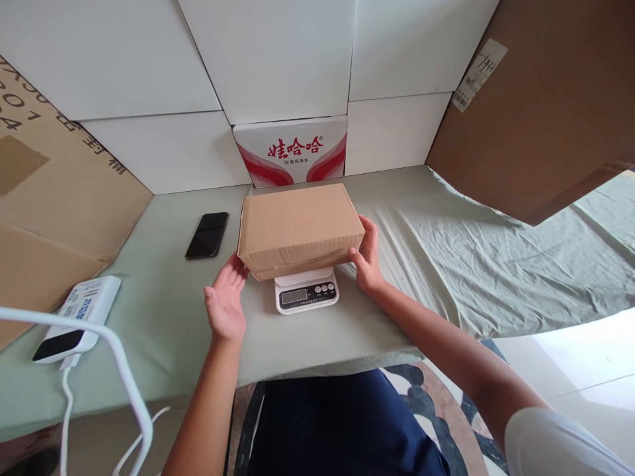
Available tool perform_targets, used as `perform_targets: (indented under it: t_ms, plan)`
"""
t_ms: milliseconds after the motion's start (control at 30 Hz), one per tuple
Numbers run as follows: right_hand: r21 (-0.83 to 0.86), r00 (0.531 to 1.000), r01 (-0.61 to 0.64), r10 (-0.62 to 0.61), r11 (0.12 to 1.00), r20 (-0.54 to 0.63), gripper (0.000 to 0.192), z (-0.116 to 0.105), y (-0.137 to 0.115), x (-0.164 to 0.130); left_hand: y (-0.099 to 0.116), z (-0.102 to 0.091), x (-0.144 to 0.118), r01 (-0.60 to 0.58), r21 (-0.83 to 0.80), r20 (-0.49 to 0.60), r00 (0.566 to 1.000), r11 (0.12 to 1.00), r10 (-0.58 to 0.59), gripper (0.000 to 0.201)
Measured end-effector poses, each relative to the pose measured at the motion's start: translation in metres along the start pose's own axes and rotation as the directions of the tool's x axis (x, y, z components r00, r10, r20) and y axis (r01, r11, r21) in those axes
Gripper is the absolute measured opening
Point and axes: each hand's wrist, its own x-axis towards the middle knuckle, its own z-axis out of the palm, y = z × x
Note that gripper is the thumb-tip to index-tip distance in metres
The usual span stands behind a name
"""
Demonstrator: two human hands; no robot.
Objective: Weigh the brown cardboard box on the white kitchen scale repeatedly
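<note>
A closed brown cardboard box point(299, 228) rests on a small white kitchen scale point(306, 291) near the middle of the table. My left hand point(226, 297) is at the box's lower left corner, fingers spread, fingertips touching or just off the cardboard. My right hand point(367, 258) cups the box's right end, fingers against its side. The scale's display and buttons face me, below the box's front edge.
A black phone point(207, 235) lies left of the box. A white power bank point(79, 318) with white cables sits at the left edge. A red-and-white printed carton point(292, 152) stands behind the box. Cardboard panels point(546, 99) flank both sides. Green cloth point(471, 258) covers the table.
</note>
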Motion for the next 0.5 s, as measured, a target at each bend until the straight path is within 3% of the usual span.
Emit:
perform_targets:
  t_ms: [367,500]
  plan:
    - [0.016,0.999,-0.001,0.000,1.000,0.042,0.066,0.0027,-0.0053,-0.0029,-0.0007,0.0013,-0.0009,0.076,0.069,0.084,0.993,0.995,-0.082,0.086]
    - [0.008,1.000,-0.004,0.004,1.000,0.021,0.068,0.0023,-0.0044,-0.0015,0.0015,0.0016,0.0002,0.021,0.065,0.067,0.997,0.998,-0.026,0.083]
